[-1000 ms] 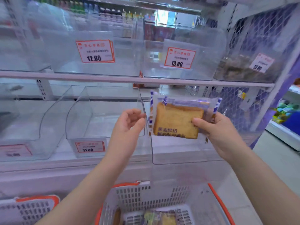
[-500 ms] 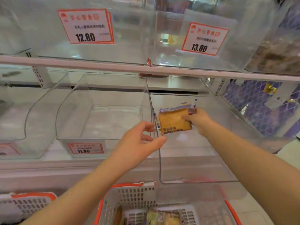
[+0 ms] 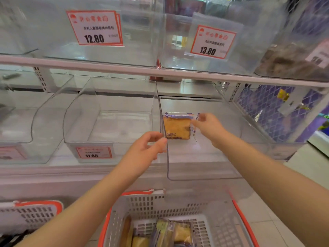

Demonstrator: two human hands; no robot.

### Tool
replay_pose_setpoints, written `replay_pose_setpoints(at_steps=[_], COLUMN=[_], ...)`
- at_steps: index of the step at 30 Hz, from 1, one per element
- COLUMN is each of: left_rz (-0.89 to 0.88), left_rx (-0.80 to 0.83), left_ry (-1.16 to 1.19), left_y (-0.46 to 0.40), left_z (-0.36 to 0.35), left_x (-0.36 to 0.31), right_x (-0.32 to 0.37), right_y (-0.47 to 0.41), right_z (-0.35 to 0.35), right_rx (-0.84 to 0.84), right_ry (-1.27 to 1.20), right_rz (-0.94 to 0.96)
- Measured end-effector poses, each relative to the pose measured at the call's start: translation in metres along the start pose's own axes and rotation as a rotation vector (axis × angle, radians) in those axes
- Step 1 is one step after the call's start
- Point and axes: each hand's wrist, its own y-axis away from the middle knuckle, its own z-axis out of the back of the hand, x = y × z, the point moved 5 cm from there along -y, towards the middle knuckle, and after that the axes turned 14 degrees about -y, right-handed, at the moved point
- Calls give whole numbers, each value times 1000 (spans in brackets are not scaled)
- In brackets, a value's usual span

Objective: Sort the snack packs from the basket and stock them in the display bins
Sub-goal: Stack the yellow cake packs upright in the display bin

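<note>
Clear plastic bins line two white shelves (image 3: 124, 71), and the widest open one is the right-hand lower bin (image 3: 204, 175). Its front lip is low and its floor is bare around the single toast pack (image 3: 177, 127) standing upright near its left wall. Beside it, the middle lower bin (image 3: 110, 125) shows only its bare floor, with a price tag (image 3: 94, 152) on its front. Below, the white basket (image 3: 160, 200) with its orange rim sits just under the bin fronts; its lower part is cut off by the frame, and the packs (image 3: 165, 232) inside are too blurred to count. My right hand (image 3: 209, 130) reaches into the bin with its fingertips at the toast pack's right edge; blur stops me telling whether my grip pinches the wrapper or only touches it. My left hand (image 3: 144, 150) hovers at the divider wall between the two bins, fingers loosely curled, holding nothing.
</note>
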Motion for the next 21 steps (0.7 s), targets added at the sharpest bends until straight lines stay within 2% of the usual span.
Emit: replay_pose_setpoints(at_steps=[3, 7, 10, 13, 16, 19, 21], left_rz=[131, 234, 330, 386, 410, 508, 622], left_rx=[-3, -2, 16, 66, 188, 313, 363], left_ry=[164, 120, 19, -222, -497, -581, -525], left_y=[10, 37, 54, 69, 91, 121, 138], left_z=[-3, -16, -39, -68, -95, -125, -145], left_x=[17, 50, 94, 146, 203, 258, 289], right_x=[29, 22, -16, -70, -138, -199, -232], right_y=[60, 148, 177, 185, 188, 196, 203], right_z=[10, 18, 3, -23, -50, -72, -82], right_rx=[227, 458, 550, 576, 587, 617, 637], right_ry=[-134, -155, -84, 39, 150, 246, 279], right_rz=[232, 287, 225, 121, -8, -97, -169])
